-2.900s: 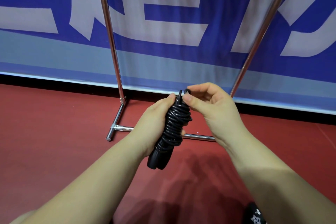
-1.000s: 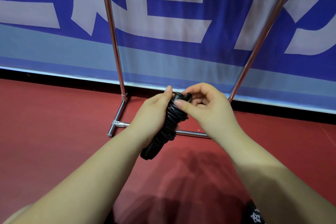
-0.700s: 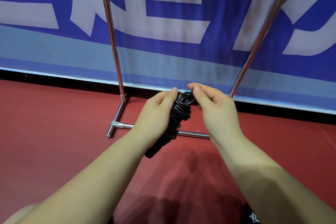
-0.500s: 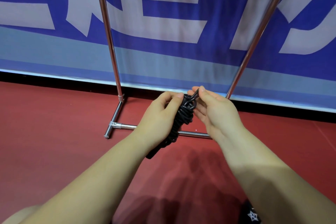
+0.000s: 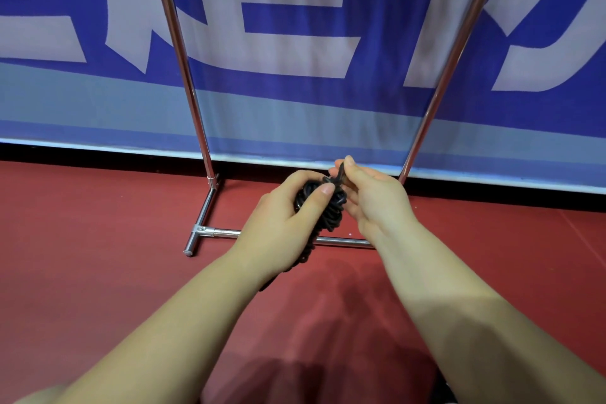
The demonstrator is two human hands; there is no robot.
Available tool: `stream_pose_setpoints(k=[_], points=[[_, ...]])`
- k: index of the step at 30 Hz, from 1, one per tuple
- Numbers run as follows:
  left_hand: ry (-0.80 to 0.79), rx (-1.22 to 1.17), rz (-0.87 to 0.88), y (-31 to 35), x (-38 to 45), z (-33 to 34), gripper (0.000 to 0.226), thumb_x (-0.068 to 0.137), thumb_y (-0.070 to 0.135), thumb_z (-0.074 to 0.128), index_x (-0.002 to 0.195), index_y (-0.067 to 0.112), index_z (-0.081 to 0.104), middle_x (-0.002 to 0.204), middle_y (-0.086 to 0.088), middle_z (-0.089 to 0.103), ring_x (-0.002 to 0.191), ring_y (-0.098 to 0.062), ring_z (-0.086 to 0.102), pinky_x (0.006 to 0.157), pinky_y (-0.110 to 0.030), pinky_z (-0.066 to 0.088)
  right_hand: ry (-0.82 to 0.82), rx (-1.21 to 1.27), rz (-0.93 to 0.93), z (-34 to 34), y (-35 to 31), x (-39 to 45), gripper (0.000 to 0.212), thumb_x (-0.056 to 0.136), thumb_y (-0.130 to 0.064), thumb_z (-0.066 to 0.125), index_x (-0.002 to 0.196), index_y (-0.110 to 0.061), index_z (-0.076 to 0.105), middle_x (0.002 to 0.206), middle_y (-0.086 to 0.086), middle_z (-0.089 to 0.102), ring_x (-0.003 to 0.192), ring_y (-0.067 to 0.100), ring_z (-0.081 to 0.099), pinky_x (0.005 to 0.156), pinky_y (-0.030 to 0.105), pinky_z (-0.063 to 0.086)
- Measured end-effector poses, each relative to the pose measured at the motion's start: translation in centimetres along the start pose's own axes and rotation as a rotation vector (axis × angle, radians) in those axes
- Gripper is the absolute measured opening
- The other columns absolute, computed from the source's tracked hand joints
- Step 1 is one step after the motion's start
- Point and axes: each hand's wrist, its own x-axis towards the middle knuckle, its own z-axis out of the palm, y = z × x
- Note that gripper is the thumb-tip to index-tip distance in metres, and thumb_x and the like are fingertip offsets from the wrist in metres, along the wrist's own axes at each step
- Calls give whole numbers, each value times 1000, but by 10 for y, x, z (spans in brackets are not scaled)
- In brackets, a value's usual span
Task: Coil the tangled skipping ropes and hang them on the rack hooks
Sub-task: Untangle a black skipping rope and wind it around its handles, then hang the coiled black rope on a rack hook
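Observation:
A black skipping rope [image 5: 333, 213] is wound into a tight bundle in front of me, held low over the floor. My left hand [image 5: 285, 223] grips the bundle round its middle, thumb across the coils. My right hand [image 5: 373, 197] pinches a short loop of the rope at the bundle's top end, pulled a little upward. The bundle's lower end is hidden behind my left hand. The steel rack [image 5: 183, 69] stands just beyond, its two uprights rising out of view; no hooks show.
The rack's base bar [image 5: 226, 233] and left foot lie on the red floor [image 5: 98, 256] under my hands. A blue and white banner [image 5: 295, 43] hangs behind the rack. The right upright [image 5: 455, 52] slants up to the right.
My right hand has shifted from wrapping round the bundle's top to pinching a loop there and drawing it up. My left hand has turned the bundle slightly and kept its grip.

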Motion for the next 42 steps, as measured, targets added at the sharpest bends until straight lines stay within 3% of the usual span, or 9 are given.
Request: stream_pose_setpoints(k=[7, 10, 15, 19, 22, 26, 32, 38, 42], points=[[-124, -249, -117, -8, -2, -5, 11, 98, 27, 48, 105, 26, 58, 88, -6, 67, 67, -21, 60, 62, -32, 50, -110, -104, -134, -4, -10, -9, 20, 92, -20, 59, 75, -12, 64, 64, -6, 67, 61, 6, 64, 62, 17, 52], [-121, -208, -98, -8, -1, -6, 14, 96, 30, 53, 104, 18, 56, 82, 8, 66, 72, -6, 59, 68, -17, 47, -134, -250, -273, -3, -11, -21, 19, 91, -18, 61, 73, -11, 66, 64, -6, 67, 63, 5, 64, 60, 15, 50], [131, -146, 31, -1, -2, -2, 16, 79, 44, 65, 90, 33, 67, 95, 10, 70, 97, -10, 65, 91, -36, 49, -135, -326, -406, 5, -17, -42, 17, 86, -14, 67, 68, -12, 67, 60, -7, 66, 61, 3, 60, 63, 13, 48], [179, -125, 60, 24, -9, -4, 7, 86, 17, 69, 89, 22, 70, 86, 7, 73, 87, -9, 67, 81, -29, 50, -93, -405, -493, 4, -28, -61, 14, 83, -19, 70, 70, -15, 68, 72, -4, 68, 68, 0, 60, 66, 9, 44], [149, -69, 98, 49, -13, -6, 7, 89, 17, 65, 89, 21, 70, 84, 4, 72, 83, -13, 67, 78, -29, 51, -58, -473, -529, 4, -47, -72, 15, 83, -25, 70, 73, -14, 70, 85, 1, 69, 78, 0, 60, 72, 9, 42], [173, -82, 116, 89, -14, -16, 8, 88, 19, 65, 82, 21, 69, 77, 3, 71, 74, -13, 65, 73, -29, 51, -144, -439, -540, 11, -79, -96, 9, 85, -19, 69, 77, -15, 69, 75, -6, 69, 70, -4, 61, 69, 9, 45], [108, -196, 159, 158, -17, -44, 8, 88, 14, 65, 82, 14, 70, 71, 6, 69, 62, 4, 59, 63, -10, 45, -192, -391, -590, 23, -121, -134, 5, 84, -9, 68, 85, -14, 70, 79, 3, 71, 74, 9, 64, 73, 20, 51], [83, -299, 170, 211, -17, -69, 8, 89, 15, 65, 85, 12, 71, 79, 0, 72, 75, -10, 64, 72, -21, 50, -140, -205, -565, 47, -161, -160, 11, 82, -18, 71, 88, -9, 72, 83, 6, 73, 80, 15, 66, 74, 24, 50], [140, -432, 161, 249, -9, -79, 11, 91, 12, 62, 96, 5, 69, 86, -6, 71, 79, -15, 65, 66, -19, 52, -173, -75, -542, 71, -194, -169, 11, 86, -17, 68, 84, -7, 70, 76, 7, 72, 65, 15, 67, 54, 21, 52]])
